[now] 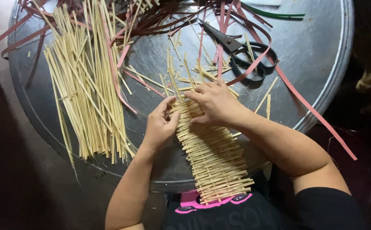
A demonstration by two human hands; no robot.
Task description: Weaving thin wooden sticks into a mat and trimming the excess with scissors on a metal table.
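Right between both hands' fingers [173,114], woven mat's [215,159] top edge (pale strips).

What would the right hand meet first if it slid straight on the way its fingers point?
The right hand points left across the woven pale bamboo-strip mat. It would probably meet the left hand first, at its fingertips, though depth is unclear.

A craft workshop — round metal tray [322,64] with bamboo strips [83,85], red strips [253,64], black scissors [241,49]

Round metal tray table [322,51], loose pale bamboo strips [83,93], black scissors [241,51], reddish strips [253,25], woven bamboo mat [215,157]
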